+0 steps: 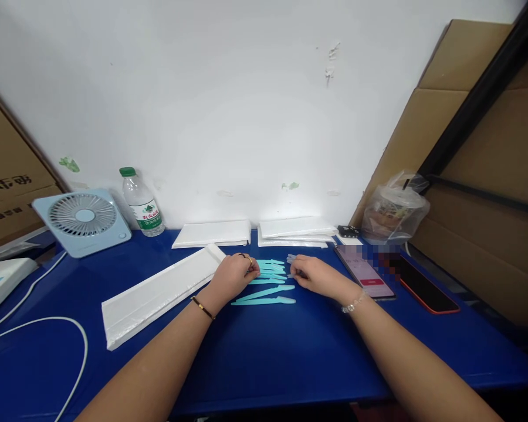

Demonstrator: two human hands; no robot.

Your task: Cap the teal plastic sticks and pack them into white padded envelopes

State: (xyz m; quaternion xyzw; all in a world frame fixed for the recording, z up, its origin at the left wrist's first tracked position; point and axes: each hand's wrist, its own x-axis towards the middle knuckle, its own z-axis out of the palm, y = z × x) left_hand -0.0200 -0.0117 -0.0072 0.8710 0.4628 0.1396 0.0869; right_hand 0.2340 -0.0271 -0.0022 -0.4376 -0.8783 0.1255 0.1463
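Observation:
Several thin turquoise plastic tools (266,293) lie in a loose row on the blue table (268,351). My left hand (233,275), with a ring and a dark bracelet, rests curled at the left end of the row and touches the upper tools. My right hand (314,275), with a bead bracelet, lies at the right end, its fingers pinched on a small pale piece that I cannot make out. A long white packet stack (158,293) lies just left of my left hand.
Two flat white packet stacks (255,232) sit against the wall. A small blue fan (83,220) and a water bottle (141,202) stand at the back left, with a white cable (48,328). Two phones (396,278), a bagged cup (393,211) and cardboard (488,176) are on the right.

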